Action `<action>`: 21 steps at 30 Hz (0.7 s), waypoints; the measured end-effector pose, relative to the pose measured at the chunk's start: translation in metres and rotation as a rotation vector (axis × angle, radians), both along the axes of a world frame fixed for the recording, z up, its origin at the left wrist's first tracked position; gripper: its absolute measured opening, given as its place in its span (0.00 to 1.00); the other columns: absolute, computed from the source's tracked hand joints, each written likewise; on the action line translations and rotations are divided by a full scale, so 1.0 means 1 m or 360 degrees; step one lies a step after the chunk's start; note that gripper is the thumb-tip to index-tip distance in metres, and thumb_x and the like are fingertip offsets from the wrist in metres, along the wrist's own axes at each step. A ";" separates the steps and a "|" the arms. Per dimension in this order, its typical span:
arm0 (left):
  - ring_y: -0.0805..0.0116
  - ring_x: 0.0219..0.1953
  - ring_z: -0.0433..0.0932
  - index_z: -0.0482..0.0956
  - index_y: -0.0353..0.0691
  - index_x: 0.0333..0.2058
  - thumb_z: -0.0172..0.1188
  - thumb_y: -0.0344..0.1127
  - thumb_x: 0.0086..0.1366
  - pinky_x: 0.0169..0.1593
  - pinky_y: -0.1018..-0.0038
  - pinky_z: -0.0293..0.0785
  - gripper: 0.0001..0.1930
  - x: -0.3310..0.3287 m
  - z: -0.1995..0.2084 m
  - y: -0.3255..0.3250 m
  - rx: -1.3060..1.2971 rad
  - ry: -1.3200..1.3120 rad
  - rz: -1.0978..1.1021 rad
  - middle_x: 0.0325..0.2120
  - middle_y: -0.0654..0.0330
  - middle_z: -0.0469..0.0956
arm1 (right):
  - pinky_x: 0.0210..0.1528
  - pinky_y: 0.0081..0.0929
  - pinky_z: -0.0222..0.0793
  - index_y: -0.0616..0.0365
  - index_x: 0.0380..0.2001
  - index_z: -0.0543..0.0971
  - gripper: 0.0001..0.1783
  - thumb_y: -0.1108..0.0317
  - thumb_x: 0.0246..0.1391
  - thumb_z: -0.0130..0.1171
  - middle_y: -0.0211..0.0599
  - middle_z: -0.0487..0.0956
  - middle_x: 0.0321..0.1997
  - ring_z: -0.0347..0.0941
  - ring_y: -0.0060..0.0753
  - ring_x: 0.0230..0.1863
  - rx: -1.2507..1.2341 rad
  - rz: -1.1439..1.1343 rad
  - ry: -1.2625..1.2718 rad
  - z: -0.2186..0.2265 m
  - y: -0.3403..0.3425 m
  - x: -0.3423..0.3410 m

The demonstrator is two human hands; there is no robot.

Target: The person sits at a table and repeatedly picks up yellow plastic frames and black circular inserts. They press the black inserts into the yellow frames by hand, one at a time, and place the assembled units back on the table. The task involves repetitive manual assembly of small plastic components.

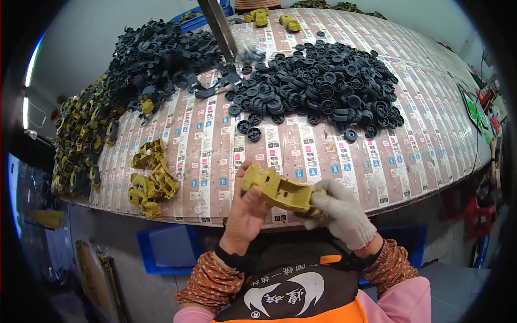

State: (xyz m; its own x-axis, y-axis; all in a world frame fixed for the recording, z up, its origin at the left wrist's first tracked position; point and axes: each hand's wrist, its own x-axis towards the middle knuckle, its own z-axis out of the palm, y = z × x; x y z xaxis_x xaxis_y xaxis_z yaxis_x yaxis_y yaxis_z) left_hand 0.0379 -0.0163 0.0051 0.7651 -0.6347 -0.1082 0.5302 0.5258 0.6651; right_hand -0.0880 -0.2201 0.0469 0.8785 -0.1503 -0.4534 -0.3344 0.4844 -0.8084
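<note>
Over the table's near edge I hold a yellow plastic toy vehicle body (293, 195) between both hands, with its hollow side showing. My left hand (246, 215), bare, is closed round its left end, thumb on the near side. The right hand (343, 211), in a pale knitted glove, grips the right end; its fingertips are partly hidden behind the body. To the left, several more yellow vehicle bodies (161, 178) lie in a loose cluster on the table. Farther off, beyond my hands, is a large heap of black toy wheels (328, 89).
A tall heap of dark plastic chassis parts (156, 62) covers the far left, beside a metal post (216, 27). Yellow-and-black toy vehicles (81, 145) are piled along the left edge. Below the table sit a blue bin (144, 253) and, at right, a red stool (478, 216).
</note>
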 end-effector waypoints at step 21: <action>0.67 0.42 0.86 0.70 0.42 0.62 0.60 0.56 0.77 0.45 0.69 0.87 0.28 -0.014 0.001 -0.006 0.0474 0.0133 -0.0098 0.44 0.56 0.83 | 0.46 0.30 0.81 0.61 0.64 0.74 0.24 0.69 0.67 0.60 0.39 0.82 0.52 0.80 0.28 0.46 -0.1096 0.0228 -0.0202 0.003 -0.057 0.049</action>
State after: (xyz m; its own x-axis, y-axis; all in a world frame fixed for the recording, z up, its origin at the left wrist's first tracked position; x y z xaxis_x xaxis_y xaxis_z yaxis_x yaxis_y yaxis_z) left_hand 0.0239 -0.0218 0.0058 0.7071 -0.6104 -0.3570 0.6141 0.2797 0.7380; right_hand -0.0394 -0.2772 0.0503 0.9508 -0.2448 -0.1901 -0.2397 -0.1917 -0.9517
